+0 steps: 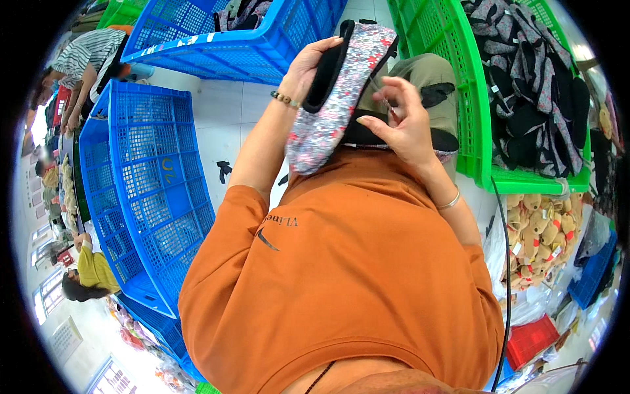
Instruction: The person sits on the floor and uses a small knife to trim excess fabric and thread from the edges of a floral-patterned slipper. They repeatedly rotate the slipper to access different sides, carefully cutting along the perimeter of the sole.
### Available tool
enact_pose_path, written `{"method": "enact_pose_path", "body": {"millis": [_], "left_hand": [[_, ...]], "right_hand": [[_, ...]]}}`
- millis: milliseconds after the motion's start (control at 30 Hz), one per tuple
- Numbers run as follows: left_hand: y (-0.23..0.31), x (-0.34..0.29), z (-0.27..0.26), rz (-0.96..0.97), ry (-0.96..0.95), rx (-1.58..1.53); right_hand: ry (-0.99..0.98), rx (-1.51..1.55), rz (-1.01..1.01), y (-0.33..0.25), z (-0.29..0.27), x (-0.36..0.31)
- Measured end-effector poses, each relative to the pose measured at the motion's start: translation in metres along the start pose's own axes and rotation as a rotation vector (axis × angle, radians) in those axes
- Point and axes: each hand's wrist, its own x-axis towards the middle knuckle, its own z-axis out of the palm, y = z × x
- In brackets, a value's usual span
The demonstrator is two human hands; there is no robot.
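Note:
My left hand (303, 71) is closed round the side of a soft slipper (346, 88). Its outside is mottled grey with red specks, and its edging and inside are black. My right hand (410, 128) is just right of the slipper, apart from my left hand, with its fingers bent in a pinch. A small dark thing shows between those fingers, too small and blurred to name. Below my right hand, another slipper (446, 141) with a black inside lies on my lap, partly hidden by the hand and the held slipper.
To my right stands a green crate (476, 125) heaped with similar slippers (531, 85). Beyond it lies a pile of tan slippers (541, 233). Blue crates (154, 171) stand at left and ahead. Black scraps (224, 171) lie on the floor. Other people work at far left.

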Motion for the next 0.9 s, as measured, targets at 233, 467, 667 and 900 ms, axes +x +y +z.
{"method": "enact_pose_path", "body": {"millis": [233, 467, 667, 900], "left_hand": [[-0.018, 0.014, 0.013, 0.168, 0.145, 0.121], [-0.015, 0.000, 0.042, 0.307, -0.062, 0.376], [-0.027, -0.071, 0.078, 0.839, -0.238, 1.280], [-0.057, -0.108, 0.092, 0.574, 0.090, 1.706]], "right_hand": [[-0.269, -0.617, -0.506, -0.011, -0.006, 0.016], [-0.089, -0.368, -0.572, -0.002, -0.001, 0.031], [-0.009, 0.842, 0.157, -0.015, -0.008, 0.026], [-0.080, 0.795, 0.442, -0.009, 0.015, 0.016]]}}
